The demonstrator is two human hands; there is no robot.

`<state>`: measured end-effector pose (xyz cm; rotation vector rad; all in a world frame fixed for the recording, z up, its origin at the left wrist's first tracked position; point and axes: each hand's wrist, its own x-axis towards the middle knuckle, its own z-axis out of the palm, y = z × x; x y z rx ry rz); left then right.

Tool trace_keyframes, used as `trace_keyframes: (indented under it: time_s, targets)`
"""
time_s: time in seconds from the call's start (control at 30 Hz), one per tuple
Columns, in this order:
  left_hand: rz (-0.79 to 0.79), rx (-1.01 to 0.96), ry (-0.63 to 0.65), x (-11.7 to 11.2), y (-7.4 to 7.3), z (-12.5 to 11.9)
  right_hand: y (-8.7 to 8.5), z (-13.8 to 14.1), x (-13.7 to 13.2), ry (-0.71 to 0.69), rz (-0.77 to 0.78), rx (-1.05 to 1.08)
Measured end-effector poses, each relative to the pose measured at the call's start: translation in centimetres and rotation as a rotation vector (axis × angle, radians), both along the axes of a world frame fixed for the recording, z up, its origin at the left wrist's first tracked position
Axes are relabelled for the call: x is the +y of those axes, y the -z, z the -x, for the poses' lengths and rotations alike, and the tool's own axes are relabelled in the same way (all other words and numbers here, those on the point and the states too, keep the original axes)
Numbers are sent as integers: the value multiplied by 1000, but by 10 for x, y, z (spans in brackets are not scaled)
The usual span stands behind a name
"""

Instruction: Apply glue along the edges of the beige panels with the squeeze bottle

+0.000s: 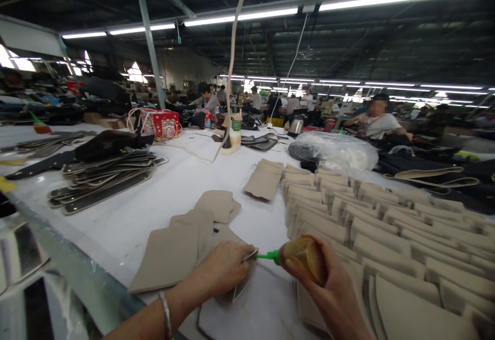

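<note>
My right hand [323, 273] is wrapped round a glue bottle [303, 257] of amber liquid, tipped on its side. Its green nozzle [268, 255] points left and meets the edge of a beige leather piece [245, 278]. My left hand [228, 262] grips that piece at its edge, fingers closed; its underside is partly hidden by the hand. Just left of it, several flat beige pieces [166, 252] lie overlapping on the white table [154, 201]. To the right, rows of folded beige pieces [382, 237] stand close together, near my right hand.
A stack of dark straps [104, 175] lies at the left. Beyond the work are a red patterned bag [162, 123], a glue-stained container [232, 141], a kettle [296, 125] and a clear plastic bag [336, 149]. A cord [234, 36] hangs down to the table. People sit farther back.
</note>
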<state>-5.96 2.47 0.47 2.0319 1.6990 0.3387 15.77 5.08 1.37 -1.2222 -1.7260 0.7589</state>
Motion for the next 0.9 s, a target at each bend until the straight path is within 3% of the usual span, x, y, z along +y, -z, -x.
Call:
trace_keyframes:
  time_s: [0.27,0.57,0.8,0.9]
  targets:
    - [24,29,-13,-2,-2,-2,14,-2,2,-41,-221,-188]
    - [-27,181,-39,-7,3,-9,8,-3,5,37,-72,-115]
    - [-23,169,-20,-7,1,-8,14,-7,7,-9,66,-2]
    - [-19,163,-26,-8,1,-8,13,-7,7,33,54,9]
